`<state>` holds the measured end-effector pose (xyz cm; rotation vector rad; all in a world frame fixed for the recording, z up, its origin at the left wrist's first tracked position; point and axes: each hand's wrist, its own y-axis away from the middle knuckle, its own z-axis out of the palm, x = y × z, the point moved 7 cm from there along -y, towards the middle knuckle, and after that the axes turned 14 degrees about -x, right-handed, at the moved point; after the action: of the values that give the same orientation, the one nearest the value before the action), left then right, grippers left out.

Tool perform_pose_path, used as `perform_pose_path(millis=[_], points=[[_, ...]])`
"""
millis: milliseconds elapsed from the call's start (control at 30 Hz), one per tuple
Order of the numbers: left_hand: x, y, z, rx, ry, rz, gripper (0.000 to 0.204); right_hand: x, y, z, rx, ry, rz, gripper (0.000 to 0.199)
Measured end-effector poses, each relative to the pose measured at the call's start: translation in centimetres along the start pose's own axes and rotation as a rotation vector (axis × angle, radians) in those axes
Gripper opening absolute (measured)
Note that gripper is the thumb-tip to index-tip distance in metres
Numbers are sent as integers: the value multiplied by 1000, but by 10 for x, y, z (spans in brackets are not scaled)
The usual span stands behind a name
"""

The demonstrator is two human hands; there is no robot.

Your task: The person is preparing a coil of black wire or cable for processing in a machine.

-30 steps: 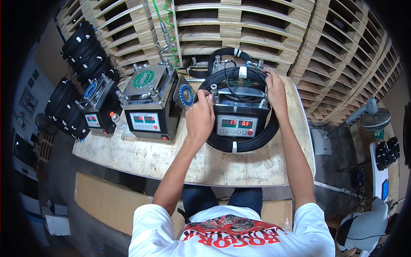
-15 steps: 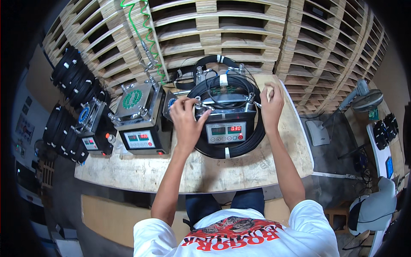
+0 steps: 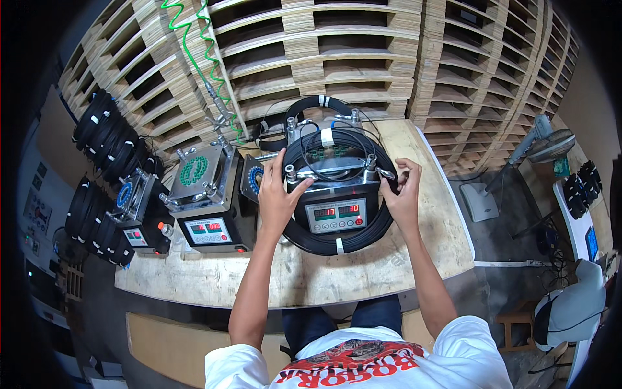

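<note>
A black coil of cable (image 3: 382, 223) with white tape bands encircles a black bench device (image 3: 353, 192) with a metal top and a lit display panel (image 3: 337, 215). At the device's left front corner, my left hand (image 3: 278, 200) has its fingers spread, with the thumb by a metal clamp post (image 3: 290, 172). My right hand (image 3: 404, 194) is at the other front corner. Its bent fingers and thumb close around the end of a clamp lever (image 3: 387, 174). A thinner loop of cable (image 3: 314, 170) crosses the metal top, hiding part of it.
Two similar devices stand to the left, one with a green ring (image 3: 193, 170), one with a blue ring (image 3: 125, 194). A small bottle (image 3: 166, 229) is between them. Stacked wooden pallets (image 3: 353, 45) rise behind the table (image 3: 259, 279). Several cable coils (image 3: 97, 211) hang left; a fan (image 3: 551, 146) stands right.
My right hand has come down and inward to the right clamp lever. My left hand's thumb has stayed by the left clamp. Both sides of the display now show bright red digits.
</note>
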<state>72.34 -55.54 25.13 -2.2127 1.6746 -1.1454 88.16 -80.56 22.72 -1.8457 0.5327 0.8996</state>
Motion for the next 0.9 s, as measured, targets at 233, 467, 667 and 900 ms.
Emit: perform_pose_path(millis=[233,467,667,900], points=[[-2,1,0,20,-11,-9,81,-11,12,24,-75,-4,101,14],[2,2,1,13,-11,-8,83,-12,22,55,-144,-96,-87,9],[0,4,1,19,-56,-14,84,-14,-42,9,-22,-153,-30,12],[-1,4,4,28,-124,-12,85,-13,-202,100,-930,321,-173,18]])
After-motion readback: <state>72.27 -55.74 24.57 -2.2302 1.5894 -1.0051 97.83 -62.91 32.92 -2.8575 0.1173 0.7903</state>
